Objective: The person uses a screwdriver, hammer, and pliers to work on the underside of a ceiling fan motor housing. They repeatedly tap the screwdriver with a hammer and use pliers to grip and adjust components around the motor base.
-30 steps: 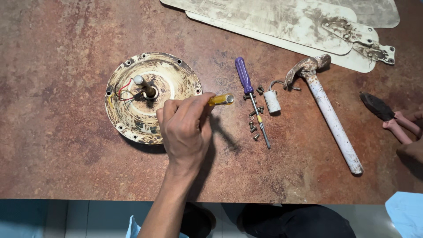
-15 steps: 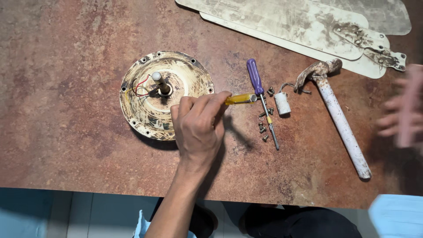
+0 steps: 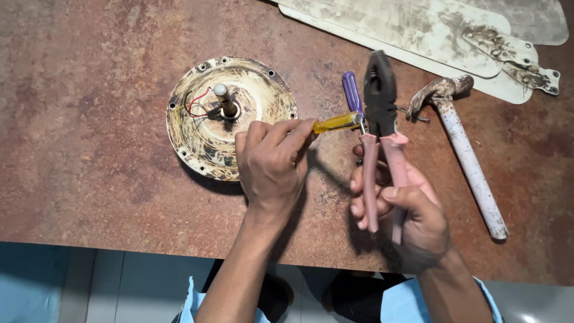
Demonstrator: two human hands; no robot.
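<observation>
Pink-handled pliers (image 3: 381, 119) upright in right hand (image 3: 412, 215), jaws far; left hand (image 3: 272, 164) pinches yellow screwdriver (image 3: 336, 123), lying left-right, nearer the rusty fan motor housing (image 3: 230, 116).

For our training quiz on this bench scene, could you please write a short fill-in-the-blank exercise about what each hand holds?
1. The right hand holds pliers with ____ handles.
2. The left hand grips a screwdriver with a ____ handle.
3. A second screwdriver, lying on the table, has a ____ handle.
4. Right of the pliers lies a rusty ____ with a white handle.

Missing words: pink; yellow; purple; hammer
</observation>
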